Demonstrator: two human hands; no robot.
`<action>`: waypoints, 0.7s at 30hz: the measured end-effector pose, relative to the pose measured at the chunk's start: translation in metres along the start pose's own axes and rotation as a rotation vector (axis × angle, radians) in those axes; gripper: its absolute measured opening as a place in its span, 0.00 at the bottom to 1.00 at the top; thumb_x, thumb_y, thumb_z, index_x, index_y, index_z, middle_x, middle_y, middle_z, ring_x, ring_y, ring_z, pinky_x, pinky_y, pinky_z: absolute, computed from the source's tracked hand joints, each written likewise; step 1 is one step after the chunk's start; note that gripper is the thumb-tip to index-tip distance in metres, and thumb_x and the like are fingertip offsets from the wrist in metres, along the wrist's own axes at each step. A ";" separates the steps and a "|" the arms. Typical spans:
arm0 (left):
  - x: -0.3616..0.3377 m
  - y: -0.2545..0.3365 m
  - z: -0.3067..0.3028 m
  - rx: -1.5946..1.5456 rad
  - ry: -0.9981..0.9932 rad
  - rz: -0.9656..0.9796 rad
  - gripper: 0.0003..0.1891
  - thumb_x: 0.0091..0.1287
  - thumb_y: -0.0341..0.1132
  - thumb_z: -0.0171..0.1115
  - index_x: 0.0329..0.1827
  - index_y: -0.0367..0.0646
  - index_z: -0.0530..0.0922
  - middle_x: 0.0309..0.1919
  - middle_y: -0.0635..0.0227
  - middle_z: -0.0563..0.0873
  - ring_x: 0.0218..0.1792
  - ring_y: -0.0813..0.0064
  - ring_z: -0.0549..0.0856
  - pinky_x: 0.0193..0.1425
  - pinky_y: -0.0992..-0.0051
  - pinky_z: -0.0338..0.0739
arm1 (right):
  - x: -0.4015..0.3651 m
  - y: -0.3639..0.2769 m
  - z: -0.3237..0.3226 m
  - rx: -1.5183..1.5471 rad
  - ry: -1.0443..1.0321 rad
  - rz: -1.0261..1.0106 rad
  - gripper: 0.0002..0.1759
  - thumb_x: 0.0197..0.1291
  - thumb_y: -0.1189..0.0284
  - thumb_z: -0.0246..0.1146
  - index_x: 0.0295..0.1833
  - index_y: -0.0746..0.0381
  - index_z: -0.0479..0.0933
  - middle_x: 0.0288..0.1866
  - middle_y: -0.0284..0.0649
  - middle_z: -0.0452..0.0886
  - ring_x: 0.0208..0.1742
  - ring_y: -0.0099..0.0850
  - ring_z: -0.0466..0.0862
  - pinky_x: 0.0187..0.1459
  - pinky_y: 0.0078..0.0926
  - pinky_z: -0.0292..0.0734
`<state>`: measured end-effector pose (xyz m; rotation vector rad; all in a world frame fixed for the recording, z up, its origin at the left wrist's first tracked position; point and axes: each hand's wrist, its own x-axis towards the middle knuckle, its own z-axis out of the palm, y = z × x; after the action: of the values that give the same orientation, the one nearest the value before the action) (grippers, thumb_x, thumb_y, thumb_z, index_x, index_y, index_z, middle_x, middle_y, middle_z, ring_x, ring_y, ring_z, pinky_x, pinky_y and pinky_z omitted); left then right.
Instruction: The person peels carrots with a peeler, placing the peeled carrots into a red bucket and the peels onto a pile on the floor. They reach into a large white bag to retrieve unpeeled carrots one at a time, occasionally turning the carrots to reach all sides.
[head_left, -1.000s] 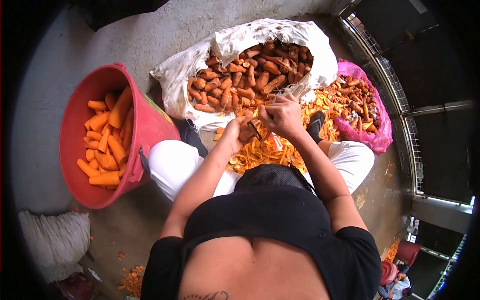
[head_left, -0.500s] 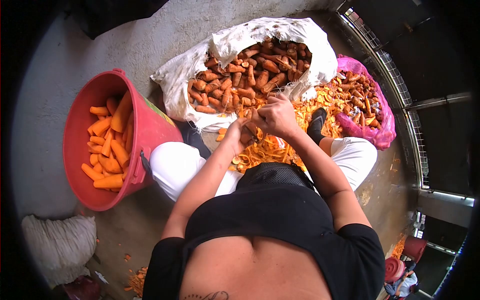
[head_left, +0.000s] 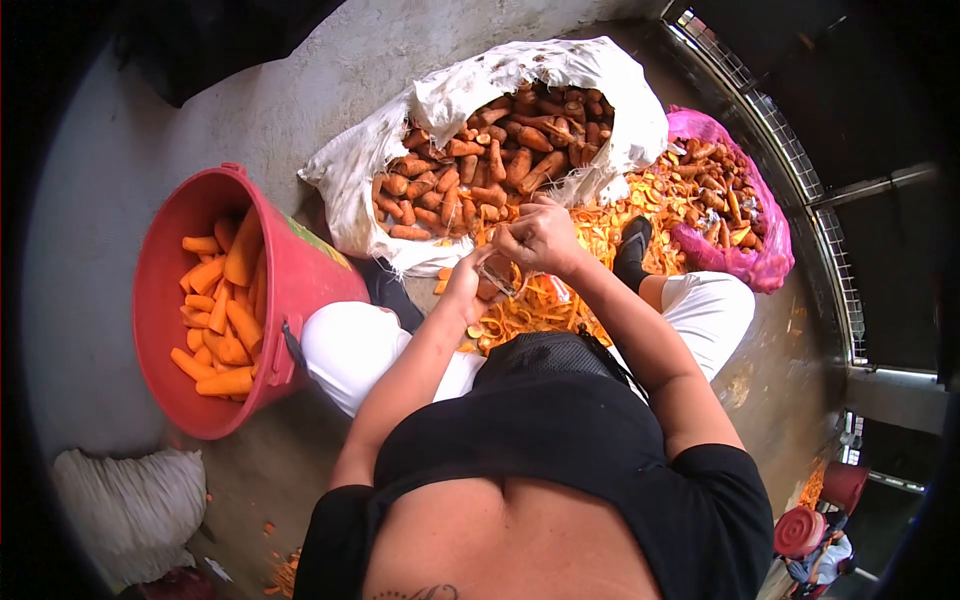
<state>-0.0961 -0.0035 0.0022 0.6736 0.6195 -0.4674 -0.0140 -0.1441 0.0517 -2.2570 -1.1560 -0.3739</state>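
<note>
My left hand (head_left: 466,288) is closed around a carrot (head_left: 489,288), mostly hidden by the fingers. Close against it, my right hand (head_left: 546,238) is curled into a grip on a small thin-bladed tool (head_left: 516,279), whose exact kind is too small to make out. Both hands are above a heap of orange carrot peelings (head_left: 540,308) between my knees. Just beyond them, a torn white sack (head_left: 440,100) lies open, full of unpeeled carrots (head_left: 520,150).
At my left, a red bucket (head_left: 325,270) holds several peeled carrots (head_left: 228,320). A pink bag (head_left: 775,230) of carrot pieces stands at the right. A whitish sack (head_left: 130,505) lies lower left. Another person (head_left: 828,560) is at the far lower right, near red tubs (head_left: 800,530).
My hands stay together over the peelings, with the right hand shifted slightly left and the carrot in the left turned a little. The whole view has tilted slightly.
</note>
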 end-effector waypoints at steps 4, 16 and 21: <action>-0.015 -0.002 -0.003 0.122 -0.292 -0.039 0.18 0.73 0.46 0.41 0.49 0.41 0.72 0.32 0.61 0.82 0.24 0.73 0.80 0.15 0.81 0.68 | -0.004 0.044 -0.004 -0.180 -0.006 0.156 0.22 0.54 0.61 0.59 0.10 0.56 0.78 0.11 0.34 0.73 0.20 0.32 0.76 0.35 0.32 0.73; -0.024 0.015 0.011 0.074 -0.351 -0.015 0.21 0.73 0.51 0.45 0.51 0.41 0.72 0.31 0.63 0.80 0.25 0.74 0.81 0.21 0.81 0.72 | -0.047 0.127 -0.025 -0.596 -0.305 0.607 0.30 0.62 0.52 0.49 0.17 0.61 0.79 0.15 0.42 0.79 0.19 0.37 0.80 0.39 0.35 0.74; 0.000 0.013 -0.010 0.050 -0.129 -0.069 0.17 0.70 0.47 0.51 0.50 0.42 0.74 0.34 0.64 0.81 0.31 0.72 0.83 0.30 0.74 0.79 | -0.031 0.058 -0.037 0.055 -0.183 0.876 0.24 0.61 0.52 0.57 0.21 0.56 0.84 0.12 0.34 0.76 0.16 0.25 0.75 0.23 0.27 0.72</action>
<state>-0.0918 0.0124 0.0020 0.6655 0.5118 -0.5871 0.0150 -0.2137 0.0451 -2.5168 -0.1615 0.2145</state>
